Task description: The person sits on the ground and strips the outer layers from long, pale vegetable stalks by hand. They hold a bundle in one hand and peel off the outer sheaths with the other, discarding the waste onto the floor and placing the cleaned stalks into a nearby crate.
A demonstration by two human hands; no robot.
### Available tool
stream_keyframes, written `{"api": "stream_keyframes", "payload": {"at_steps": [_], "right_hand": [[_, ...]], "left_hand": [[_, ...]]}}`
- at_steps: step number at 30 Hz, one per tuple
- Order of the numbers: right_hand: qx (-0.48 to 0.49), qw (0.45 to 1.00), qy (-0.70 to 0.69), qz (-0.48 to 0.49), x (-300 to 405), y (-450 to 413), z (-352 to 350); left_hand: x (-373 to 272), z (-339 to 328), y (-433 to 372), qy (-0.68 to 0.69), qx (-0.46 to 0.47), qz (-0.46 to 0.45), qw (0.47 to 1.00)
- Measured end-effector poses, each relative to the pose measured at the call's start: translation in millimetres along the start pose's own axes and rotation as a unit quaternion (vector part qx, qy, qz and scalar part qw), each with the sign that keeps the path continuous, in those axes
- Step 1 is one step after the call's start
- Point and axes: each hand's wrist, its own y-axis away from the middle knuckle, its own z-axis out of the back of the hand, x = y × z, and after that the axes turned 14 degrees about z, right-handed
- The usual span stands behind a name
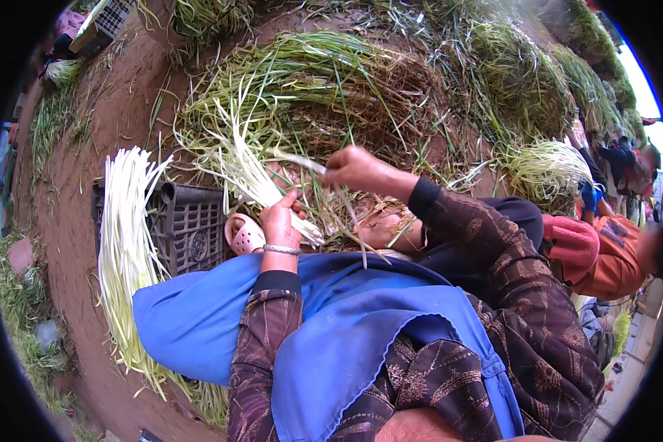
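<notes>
My left hand (281, 222), with a bracelet at the wrist, is closed around a bunch of pale leafy stalks (254, 175), like blanched chives. Their cut-looking white ends poke out below the fist, and the loose leaves fan up and to the left. To the right, my right hand (352, 169) pinches a thin pale leaf strand (304, 161), partly blurred. More limp strands (359, 224) hang beneath that hand to my blue apron (364, 309). Beyond both hands lies a heap of untrimmed green stalks (315, 72) with brown roots (403, 91).
A black plastic crate (196, 232) at left bears a large pile of white stalks (124, 221). A pink clog (245, 234) is beside it. At right a person in orange (613, 257) sits near another pale bunch (552, 166). Grassy heaps (519, 77) line the earthen floor.
</notes>
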Motion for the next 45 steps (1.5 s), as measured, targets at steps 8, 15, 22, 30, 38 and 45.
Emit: {"api": "stream_keyframes", "payload": {"at_steps": [8, 15, 22, 30, 38, 45], "right_hand": [[-0.218, 0.968, -0.085, 0.094, 61, 24, 89], [-0.148, 0.988, -0.043, -0.018, -21, -10, -5], [-0.054, 0.98, -0.184, -0.044, -105, -24, -38], [-0.254, 0.924, 0.264, -0.111, -206, -59, 64], [-0.115, 0.937, 0.323, -0.069, -202, -71, 51], [0.039, 0.996, -0.075, -0.041, -102, -1, 65]], "left_hand": [[7, 1, 14, -0.171, -0.158, -0.095, 0.968], [37, -16, 47, -0.02, 0.158, 0.042, 0.986], [47, -21, 34, 0.13, 0.211, 0.315, 0.916], [-15, -46, 48, 0.007, 0.121, -0.096, 0.988], [17, -26, 0, 0.086, 0.051, 0.199, 0.975], [29, -36, 4, 0.017, 0.074, 0.085, 0.993]]}}
